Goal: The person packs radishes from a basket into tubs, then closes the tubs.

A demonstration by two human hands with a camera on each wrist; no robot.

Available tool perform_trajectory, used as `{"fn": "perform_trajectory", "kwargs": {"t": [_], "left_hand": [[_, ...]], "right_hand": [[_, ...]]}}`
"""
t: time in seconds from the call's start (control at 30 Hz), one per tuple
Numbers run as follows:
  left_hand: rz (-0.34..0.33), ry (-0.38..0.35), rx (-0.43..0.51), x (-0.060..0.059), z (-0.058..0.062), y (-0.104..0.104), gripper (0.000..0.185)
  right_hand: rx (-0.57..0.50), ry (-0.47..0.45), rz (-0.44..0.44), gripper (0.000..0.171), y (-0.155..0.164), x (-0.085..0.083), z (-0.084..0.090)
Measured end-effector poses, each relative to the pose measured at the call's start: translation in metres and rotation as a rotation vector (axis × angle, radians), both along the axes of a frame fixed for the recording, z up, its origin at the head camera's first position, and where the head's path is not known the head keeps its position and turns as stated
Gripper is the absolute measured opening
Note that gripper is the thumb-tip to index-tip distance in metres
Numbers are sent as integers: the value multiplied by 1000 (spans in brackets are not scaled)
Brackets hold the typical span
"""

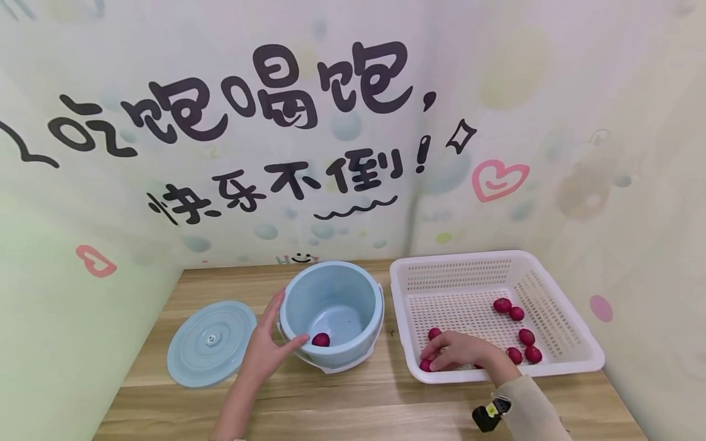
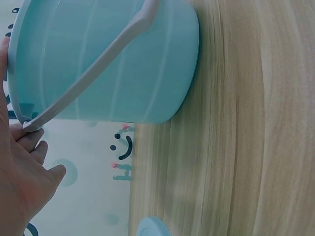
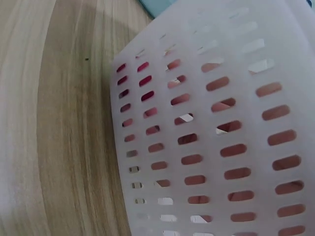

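Note:
My left hand (image 1: 266, 349) rests on the near left rim of a light blue bucket (image 1: 361, 343), thumb over the edge, other fingers spread along its side. In the left wrist view, fingers touch the bucket near the bucket handle (image 2: 93, 69). One round red radish (image 1: 321, 340) lies on the bucket's floor. My right hand (image 1: 460, 350) reaches into a white plastic basket (image 1: 568, 318), its fingertips pinching a small red radish (image 1: 426, 365) by the near left corner. Another radish (image 1: 435, 333) sits just beyond the fingers. Through the basket's slots, the right wrist view shows parts of this hand.
Several more radishes (image 1: 526, 337) lie in the right part of the basket. A light blue lid (image 1: 193, 349) lies flat left of the bucket. All stand on a wooden table (image 1: 353, 410) against a printed wall (image 1: 353, 122).

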State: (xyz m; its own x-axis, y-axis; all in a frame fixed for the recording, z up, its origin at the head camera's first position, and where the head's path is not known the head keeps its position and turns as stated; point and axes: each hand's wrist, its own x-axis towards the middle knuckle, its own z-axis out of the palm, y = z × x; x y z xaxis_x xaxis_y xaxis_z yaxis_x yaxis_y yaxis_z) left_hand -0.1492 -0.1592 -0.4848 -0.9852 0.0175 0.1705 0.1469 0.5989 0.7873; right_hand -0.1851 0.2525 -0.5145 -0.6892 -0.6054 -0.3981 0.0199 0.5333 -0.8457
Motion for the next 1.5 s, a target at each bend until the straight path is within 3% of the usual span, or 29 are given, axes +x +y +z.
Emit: {"fn": "perform_trajectory", "kwargs": {"t": [0.53, 1.5], "left_hand": [[2, 5, 4, 1, 1, -1, 100], [-4, 3, 4, 2, 2, -1, 100]], "right_hand": [[-59, -54, 9, 25, -1, -2, 3], [-67, -20, 25, 25, -1, -3, 0]]}}
